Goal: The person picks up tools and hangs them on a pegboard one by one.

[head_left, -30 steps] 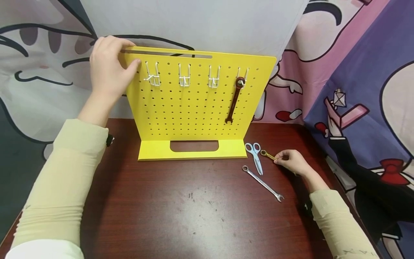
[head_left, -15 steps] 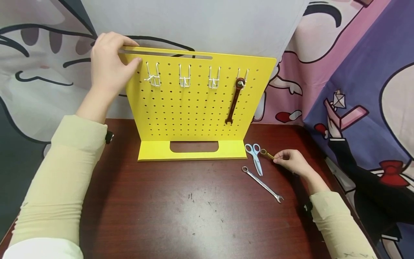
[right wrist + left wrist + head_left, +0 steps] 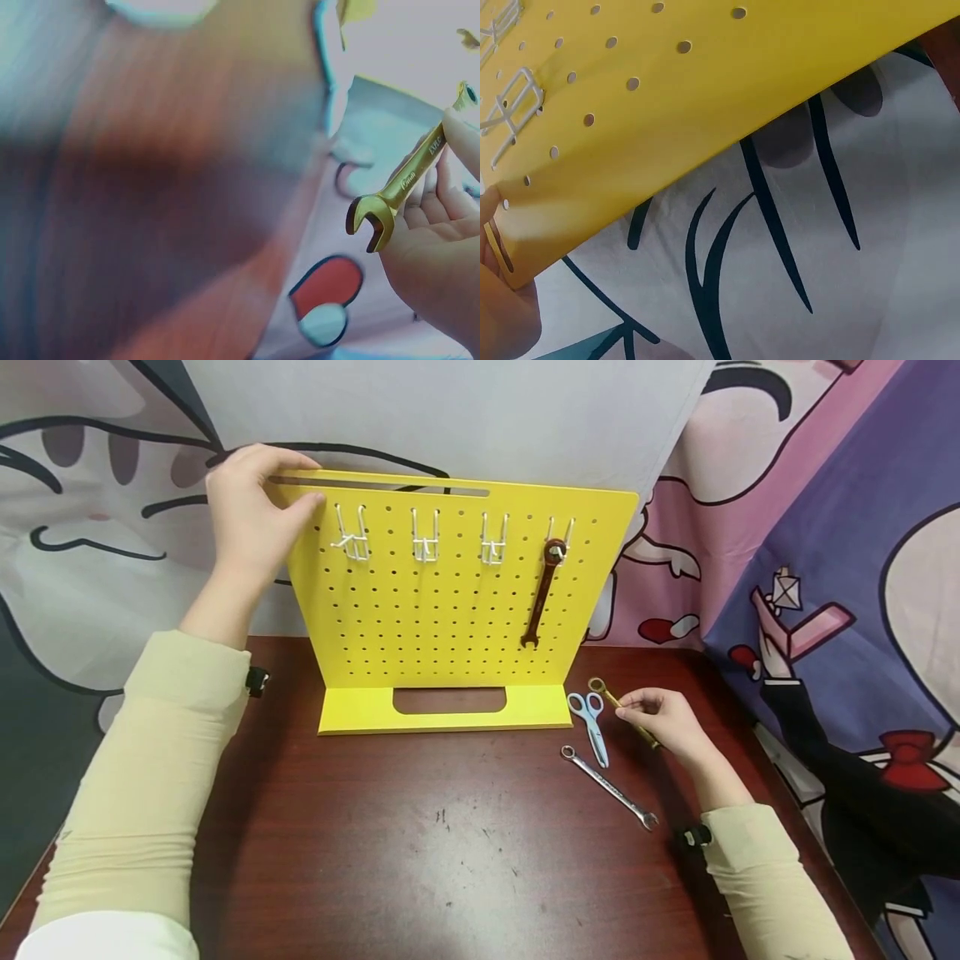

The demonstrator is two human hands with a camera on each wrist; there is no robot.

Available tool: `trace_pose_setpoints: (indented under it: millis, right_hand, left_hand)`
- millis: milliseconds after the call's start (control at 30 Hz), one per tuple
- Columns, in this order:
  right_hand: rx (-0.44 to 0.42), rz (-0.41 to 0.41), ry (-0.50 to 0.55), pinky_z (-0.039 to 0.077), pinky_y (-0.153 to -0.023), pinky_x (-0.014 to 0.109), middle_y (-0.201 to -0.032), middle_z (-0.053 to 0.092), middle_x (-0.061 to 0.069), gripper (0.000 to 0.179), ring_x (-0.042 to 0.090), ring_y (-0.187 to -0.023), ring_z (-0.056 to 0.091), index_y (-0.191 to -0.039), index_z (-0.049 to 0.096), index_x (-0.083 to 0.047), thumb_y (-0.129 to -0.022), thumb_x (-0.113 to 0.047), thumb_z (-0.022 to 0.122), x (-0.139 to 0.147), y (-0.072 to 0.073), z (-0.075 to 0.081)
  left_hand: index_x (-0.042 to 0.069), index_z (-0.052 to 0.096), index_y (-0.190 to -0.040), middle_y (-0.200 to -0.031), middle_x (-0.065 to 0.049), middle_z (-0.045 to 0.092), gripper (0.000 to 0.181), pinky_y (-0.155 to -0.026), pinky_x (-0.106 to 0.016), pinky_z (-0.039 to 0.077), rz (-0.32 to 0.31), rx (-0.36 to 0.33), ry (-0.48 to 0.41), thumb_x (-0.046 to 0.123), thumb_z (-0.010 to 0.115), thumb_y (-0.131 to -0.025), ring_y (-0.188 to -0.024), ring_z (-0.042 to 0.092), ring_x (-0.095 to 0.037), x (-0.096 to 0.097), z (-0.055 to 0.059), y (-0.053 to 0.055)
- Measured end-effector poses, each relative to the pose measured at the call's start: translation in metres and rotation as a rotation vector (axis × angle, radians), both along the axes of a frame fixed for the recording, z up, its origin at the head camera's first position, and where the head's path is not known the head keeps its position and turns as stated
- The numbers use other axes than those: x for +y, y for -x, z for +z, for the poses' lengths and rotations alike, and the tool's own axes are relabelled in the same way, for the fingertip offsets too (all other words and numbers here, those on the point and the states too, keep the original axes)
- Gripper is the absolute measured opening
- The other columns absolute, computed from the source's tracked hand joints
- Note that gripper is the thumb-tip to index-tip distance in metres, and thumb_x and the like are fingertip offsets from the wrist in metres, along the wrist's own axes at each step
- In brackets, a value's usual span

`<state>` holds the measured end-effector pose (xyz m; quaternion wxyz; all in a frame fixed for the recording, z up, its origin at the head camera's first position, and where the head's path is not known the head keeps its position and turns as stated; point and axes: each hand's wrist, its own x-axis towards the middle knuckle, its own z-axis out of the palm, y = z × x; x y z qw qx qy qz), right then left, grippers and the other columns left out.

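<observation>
With its thumb in front and fingers behind, my left hand [image 3: 251, 514] grips the upper left corner of a yellow pegboard [image 3: 442, 610]. In the left wrist view, part of that hand [image 3: 506, 307] shows at the board's slotted corner. My right hand [image 3: 663, 720] pinches a gold combination wrench [image 3: 606, 693] by its shaft, to the right of the scissors. The right wrist view shows the gold wrench [image 3: 409, 176] with its open end toward the camera. A dark red-brown wrench [image 3: 542, 597] hangs by its ring end from the board's rightmost white hook.
Light blue scissors [image 3: 592, 727] lie by the board's base. A silver combination wrench [image 3: 609, 787] lies nearer on the dark wooden table [image 3: 360, 843]. Three other white hooks, including the middle one [image 3: 426, 539], hold nothing. Printed cloth [image 3: 750, 568] hangs behind and to the right.
The right hand has lifted the gold wrench and moved it slightly left and away from the person; more of its shaft now shows. The left hand stays on the board's corner.
</observation>
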<state>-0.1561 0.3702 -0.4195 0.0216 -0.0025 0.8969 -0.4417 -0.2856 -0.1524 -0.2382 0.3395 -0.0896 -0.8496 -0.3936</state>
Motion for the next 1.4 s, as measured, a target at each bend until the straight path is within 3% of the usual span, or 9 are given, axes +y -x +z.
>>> trace_pose_setpoints:
  millis: [133, 267, 400, 600, 800, 933, 1033, 1233, 1400]
  right_hand:
    - [0.027, -0.009, 0.060, 0.045, -0.056, 0.022, -0.077, 0.068, -0.017, 0.024, 0.002, -0.067, 0.055, -0.109, 0.073, 0.008, -0.096, -0.011, 0.078, -0.021, -0.001, 0.010]
    - [0.042, -0.012, 0.112, 0.045, -0.055, 0.023, -0.077, 0.069, -0.015, 0.023, 0.003, -0.068, 0.055, -0.108, 0.073, 0.006, -0.095, -0.012, 0.079, -0.040, 0.000, 0.020]
    - [0.048, -0.011, 0.174, 0.046, -0.054, 0.022, -0.076, 0.068, -0.016, 0.021, 0.002, -0.068, 0.057, -0.107, 0.073, 0.005, -0.095, -0.011, 0.078, -0.059, 0.005, 0.028]
    - [0.074, 0.002, 0.249, 0.046, -0.053, 0.022, -0.077, 0.071, -0.017, 0.014, 0.003, -0.066, 0.057, -0.104, 0.073, 0.001, -0.095, -0.009, 0.078, -0.086, 0.013, 0.042]
    - [0.122, -0.037, 0.306, 0.043, -0.055, 0.021, -0.076, 0.068, -0.018, 0.015, 0.003, -0.064, 0.052, -0.105, 0.074, -0.001, -0.095, -0.011, 0.078, -0.113, 0.021, 0.056]
    - [0.129, -0.046, 0.354, 0.044, -0.056, 0.020, -0.077, 0.069, -0.018, 0.007, 0.003, -0.066, 0.053, -0.100, 0.077, -0.014, -0.095, -0.011, 0.079, -0.130, 0.025, 0.062]
    - [0.136, -0.035, 0.404, 0.044, -0.054, 0.019, -0.078, 0.071, -0.018, 0.013, 0.002, -0.069, 0.056, -0.095, 0.077, -0.022, -0.094, -0.008, 0.079, -0.141, 0.028, 0.066]
    - [0.177, 0.007, 0.480, 0.053, -0.077, 0.019, -0.081, 0.072, -0.015, 0.010, 0.004, -0.079, 0.065, -0.097, 0.077, -0.012, -0.093, -0.002, 0.077, -0.161, 0.034, 0.075]
    - [0.202, -0.001, 0.530, 0.052, -0.080, 0.021, -0.083, 0.072, -0.015, 0.016, 0.005, -0.082, 0.065, -0.094, 0.077, -0.019, -0.093, -0.002, 0.077, -0.175, 0.039, 0.083]
  left_hand:
    - [0.007, 0.081, -0.118, -0.117, -0.014, 0.076, 0.025, -0.108, -0.022, 0.036, -0.006, -0.002, -0.004, 0.009, 0.078, -0.094, -0.099, 0.045, 0.015, 0.001, -0.001, -0.001]
    - [0.006, 0.080, -0.120, -0.121, -0.016, 0.076, 0.025, -0.114, -0.025, 0.033, -0.016, -0.001, 0.016, 0.010, 0.077, -0.095, -0.113, 0.060, -0.010, 0.002, -0.001, -0.001]
    - [0.005, 0.079, -0.121, -0.124, -0.017, 0.076, 0.026, -0.119, -0.027, 0.028, -0.020, 0.001, 0.025, 0.010, 0.077, -0.095, -0.125, 0.062, -0.027, 0.002, -0.001, -0.001]
    - [0.006, 0.078, -0.122, -0.122, -0.016, 0.076, 0.026, -0.119, -0.025, 0.029, -0.004, 0.011, 0.038, 0.010, 0.076, -0.096, -0.122, 0.062, -0.026, 0.001, -0.002, -0.003]
    - [0.004, 0.078, -0.121, -0.121, -0.015, 0.075, 0.026, -0.117, -0.023, 0.030, -0.002, 0.027, 0.039, 0.009, 0.076, -0.096, -0.119, 0.061, -0.023, 0.002, -0.003, -0.004]
    - [0.005, 0.079, -0.120, -0.119, -0.014, 0.076, 0.025, -0.114, -0.022, 0.032, 0.000, 0.039, 0.027, 0.008, 0.076, -0.095, -0.107, 0.054, 0.003, 0.002, -0.004, -0.004]
    - [0.005, 0.079, -0.119, -0.118, -0.014, 0.076, 0.025, -0.113, -0.022, 0.033, -0.001, 0.045, 0.024, 0.008, 0.077, -0.095, -0.102, 0.044, 0.016, 0.001, -0.004, -0.004]
    - [0.004, 0.078, -0.120, -0.120, -0.014, 0.076, 0.025, -0.114, -0.022, 0.033, -0.006, 0.040, 0.035, 0.008, 0.076, -0.096, -0.112, 0.057, -0.008, 0.001, -0.004, -0.003]
    - [0.005, 0.079, -0.120, -0.118, -0.013, 0.076, 0.025, -0.112, -0.022, 0.034, -0.006, 0.043, 0.033, 0.008, 0.076, -0.095, -0.104, 0.046, 0.010, 0.001, -0.004, -0.003]
